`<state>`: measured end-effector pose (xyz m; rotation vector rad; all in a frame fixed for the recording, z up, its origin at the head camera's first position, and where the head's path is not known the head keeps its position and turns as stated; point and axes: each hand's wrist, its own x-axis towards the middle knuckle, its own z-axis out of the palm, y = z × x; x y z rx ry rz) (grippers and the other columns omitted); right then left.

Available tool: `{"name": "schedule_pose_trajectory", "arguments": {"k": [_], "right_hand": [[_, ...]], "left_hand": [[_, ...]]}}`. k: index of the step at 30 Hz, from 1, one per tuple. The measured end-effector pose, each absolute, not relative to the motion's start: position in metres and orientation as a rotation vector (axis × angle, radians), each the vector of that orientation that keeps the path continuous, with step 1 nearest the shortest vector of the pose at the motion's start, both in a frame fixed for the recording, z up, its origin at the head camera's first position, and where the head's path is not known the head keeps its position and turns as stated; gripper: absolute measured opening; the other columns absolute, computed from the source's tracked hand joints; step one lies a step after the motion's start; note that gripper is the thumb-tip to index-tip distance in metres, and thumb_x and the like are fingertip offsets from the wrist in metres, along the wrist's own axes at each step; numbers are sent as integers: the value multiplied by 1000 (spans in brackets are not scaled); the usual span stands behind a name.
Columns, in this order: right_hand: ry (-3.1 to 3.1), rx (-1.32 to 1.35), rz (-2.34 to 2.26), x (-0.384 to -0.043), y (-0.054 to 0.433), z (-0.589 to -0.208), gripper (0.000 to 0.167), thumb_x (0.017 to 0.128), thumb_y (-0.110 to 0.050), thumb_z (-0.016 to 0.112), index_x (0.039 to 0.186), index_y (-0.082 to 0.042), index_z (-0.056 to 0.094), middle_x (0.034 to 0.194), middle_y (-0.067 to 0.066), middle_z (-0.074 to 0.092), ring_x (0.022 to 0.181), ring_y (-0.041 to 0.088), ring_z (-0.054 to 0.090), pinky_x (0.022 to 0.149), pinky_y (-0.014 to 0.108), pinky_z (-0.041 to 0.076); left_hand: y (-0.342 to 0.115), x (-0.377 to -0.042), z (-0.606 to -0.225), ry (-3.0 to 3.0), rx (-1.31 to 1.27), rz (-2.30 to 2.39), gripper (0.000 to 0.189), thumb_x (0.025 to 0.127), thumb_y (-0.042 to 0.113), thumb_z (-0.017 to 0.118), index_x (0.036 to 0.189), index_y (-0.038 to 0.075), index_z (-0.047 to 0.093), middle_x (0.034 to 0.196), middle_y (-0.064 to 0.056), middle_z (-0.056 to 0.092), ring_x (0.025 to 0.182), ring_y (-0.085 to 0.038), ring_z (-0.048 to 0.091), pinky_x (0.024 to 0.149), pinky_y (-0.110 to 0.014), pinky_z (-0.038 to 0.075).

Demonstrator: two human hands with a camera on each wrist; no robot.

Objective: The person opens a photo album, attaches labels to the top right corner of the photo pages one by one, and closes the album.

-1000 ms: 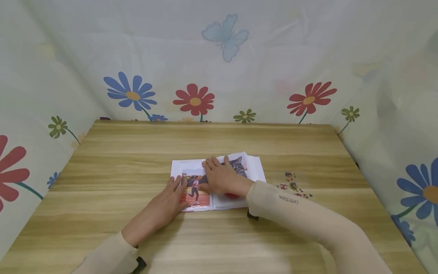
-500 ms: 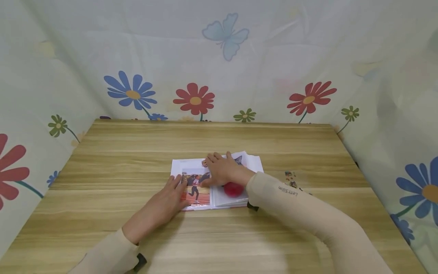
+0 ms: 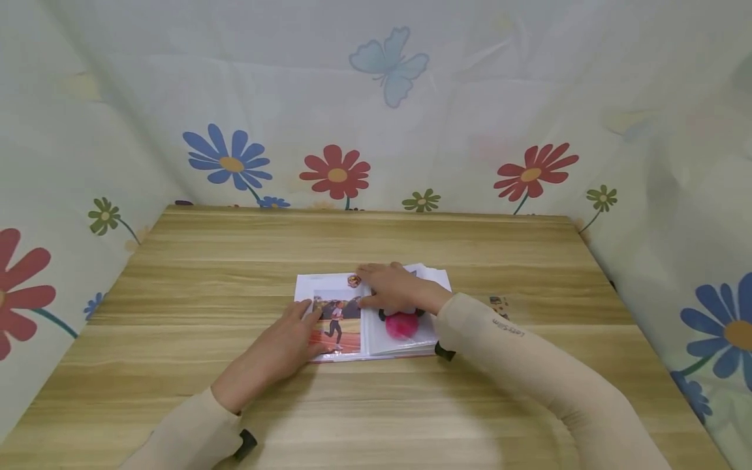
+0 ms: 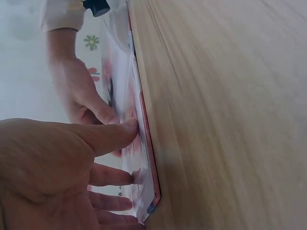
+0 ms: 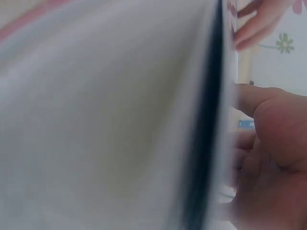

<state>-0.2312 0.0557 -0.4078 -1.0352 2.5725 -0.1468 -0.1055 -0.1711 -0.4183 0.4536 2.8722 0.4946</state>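
An open photo album point(image 3: 305, 283) lies on the table. Its left page carries a photo of a runner point(image 3: 345, 334) and, near the top by the fold, a small brown-and-orange sticker point(image 3: 353, 281). My left hand point(image 3: 286, 339) rests along that page's outer edge; in the left wrist view its thumb point(image 4: 117, 134) lies at the album's front edge. Fingers outstretched, my right hand point(image 3: 395, 287) lies flat over the right-hand page, hiding most of a cat photo. A round pink shape point(image 3: 402, 326) shows below it. Blurred album pages point(image 5: 105, 115) fill much of the right wrist view.
Right of the album, a clear sheet with small colourful stickers point(image 3: 499, 304) lies on the wooden table point(image 3: 364, 418), partly behind my right sleeve point(image 3: 505, 346). A flower-printed curtain point(image 3: 458, 130) stands round the table's back and sides.
My right hand has slid rightward from the fold across the right-hand page, uncovering the small sticker and more of the pink shape. My right sleeve now covers more stickers. My left hand stays put.
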Motion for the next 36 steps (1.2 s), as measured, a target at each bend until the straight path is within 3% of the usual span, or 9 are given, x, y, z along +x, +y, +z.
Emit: {"name": "schedule_pose_trajectory", "arguments": {"k": [5,8,15,36], "right_hand": [[2609,-1103,-336,-238,67,-406,58,104,-34,63,151,-2,49,150,15,54,137,29,51,113,53,39],[2630,-1139,-444,-241,75,-406,50,104,-29,63,144,0,56,141,15,61,128,28,58,111,47,43],[2650,-1103,-637,-237,92,-395,51,105,-22,62,145,8,53,145,22,58,138,36,51,117,47,38],[2703,-988,-786,-219,140,-376,47,104,-19,63,145,5,55,146,21,57,139,37,51,115,52,39]], "left_hand": [[-169,-105,-416,2890,465,482,70,96,31,75,147,-10,49,156,-37,33,144,-57,31,112,-65,35],[-168,-105,-414,2930,509,470,67,96,29,75,145,-10,51,154,-36,38,143,-54,35,113,-62,37],[-167,-107,-413,3054,630,499,60,95,24,77,140,-9,55,147,-33,47,139,-48,44,114,-58,38],[-153,-116,-409,3116,665,590,65,97,27,75,148,-4,50,151,-25,48,142,-41,44,112,-60,39]]}}
